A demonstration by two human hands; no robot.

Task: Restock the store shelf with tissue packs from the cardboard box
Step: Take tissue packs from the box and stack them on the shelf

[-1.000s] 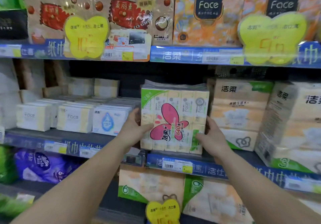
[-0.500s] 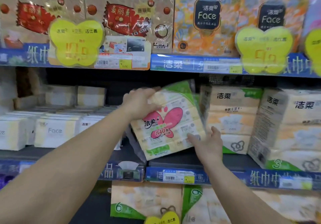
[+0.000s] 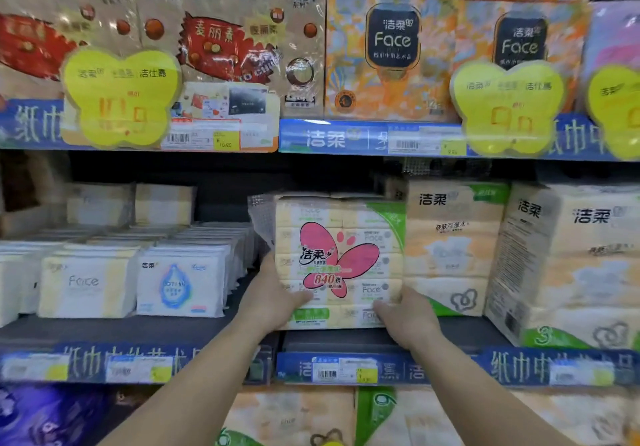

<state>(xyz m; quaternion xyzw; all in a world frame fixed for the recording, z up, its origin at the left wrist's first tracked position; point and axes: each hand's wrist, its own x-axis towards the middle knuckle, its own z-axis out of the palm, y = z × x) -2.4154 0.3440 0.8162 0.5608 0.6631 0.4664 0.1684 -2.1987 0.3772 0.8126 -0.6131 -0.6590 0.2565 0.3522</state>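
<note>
A cream-and-green tissue pack with a pink butterfly label stands upright on the middle shelf, between small white packs and larger cream packs. My left hand holds its lower left corner, fingers on the front face. My right hand presses against its lower right corner from the front. The cardboard box is not in view.
Small white Face packs fill the shelf to the left. Tall cream packs stand tight on the right. Above, the upper shelf edge carries yellow butterfly price tags. More packs sit on the shelf below.
The pack was tilted in the air half a second ago; it now stands upright on the shelf, turned so its label faces front. Both hands have dropped to its lower corners.
</note>
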